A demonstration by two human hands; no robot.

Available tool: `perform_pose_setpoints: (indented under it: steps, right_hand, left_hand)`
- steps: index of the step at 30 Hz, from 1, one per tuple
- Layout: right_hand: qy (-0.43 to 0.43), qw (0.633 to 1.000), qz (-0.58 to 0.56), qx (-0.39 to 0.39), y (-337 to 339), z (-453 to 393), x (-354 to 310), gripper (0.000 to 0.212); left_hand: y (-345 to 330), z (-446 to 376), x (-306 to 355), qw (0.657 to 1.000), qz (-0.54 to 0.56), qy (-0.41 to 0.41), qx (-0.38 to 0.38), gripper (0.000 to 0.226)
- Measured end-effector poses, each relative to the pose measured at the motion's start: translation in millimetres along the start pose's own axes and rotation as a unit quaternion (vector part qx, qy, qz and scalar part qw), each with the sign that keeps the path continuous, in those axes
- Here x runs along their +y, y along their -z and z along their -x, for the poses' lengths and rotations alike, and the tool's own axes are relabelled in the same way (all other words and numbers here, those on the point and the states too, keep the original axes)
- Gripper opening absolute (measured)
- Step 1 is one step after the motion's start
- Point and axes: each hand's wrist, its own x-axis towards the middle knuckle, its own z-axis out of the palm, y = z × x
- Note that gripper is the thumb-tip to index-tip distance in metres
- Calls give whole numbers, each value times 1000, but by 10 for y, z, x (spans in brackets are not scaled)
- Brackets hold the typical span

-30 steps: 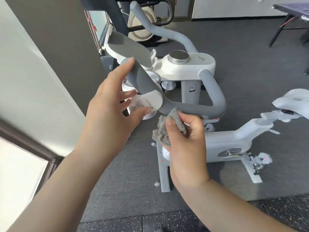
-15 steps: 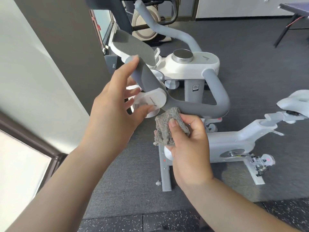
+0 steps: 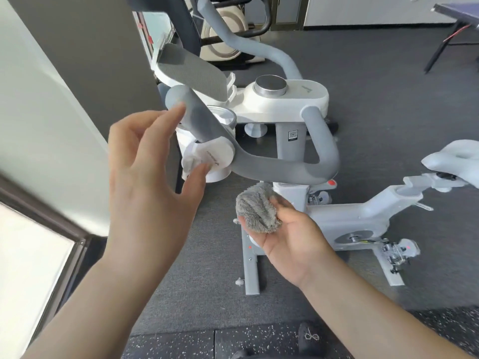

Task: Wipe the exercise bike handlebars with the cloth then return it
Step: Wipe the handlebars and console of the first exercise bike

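Two hands work at the handlebars (image 3: 280, 169): left hand (image 3: 153, 174) spread open beside them, right hand (image 3: 290, 229) clutching the cloth (image 3: 256, 212) just below, its return apparently still pending.

I see a gym room: a white exercise bike (image 3: 344, 216) just beyond my right hand (image 3: 293, 242), another exercise machine (image 3: 228, 45) farther behind it, dark rubber floor mats (image 3: 181, 343) beneath.

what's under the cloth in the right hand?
The grey cloth lies bunched in the right hand, over the upturned palm and fingers. Most of the fingers beneath are covered; whether anything else sits under it cannot be seen.
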Motion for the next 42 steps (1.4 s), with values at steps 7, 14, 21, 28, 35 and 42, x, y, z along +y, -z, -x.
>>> perform_pose_setpoints:
  steps: [7,14,21,28,35,42]
  right_hand:
    - [-163,984,2,-70,-57,-275,-211,43]
    - [-224,966,24,-125,61,-382,-426,31]
    - [-274,953,83,-103,353,-461,-869,33]
    - [-272,947,152,-74,682,-536,-1388,43]
    - [-272,944,176,-54,774,-634,-1726,22]
    - [-217,956,181,-76,727,-934,-1889,23]
  left_hand:
    - [-66,41,346,998,-57,-1,-25,29]
    - [-314,0,608,995,-96,21,-37,21]
    - [-652,-54,797,991,-117,3,-69,18]
    - [-960,-37,915,988,-134,26,-77,17]
    - [-1190,26,994,978,-145,70,-132,27]
    - [-1204,39,1009,974,-148,95,-139,30]
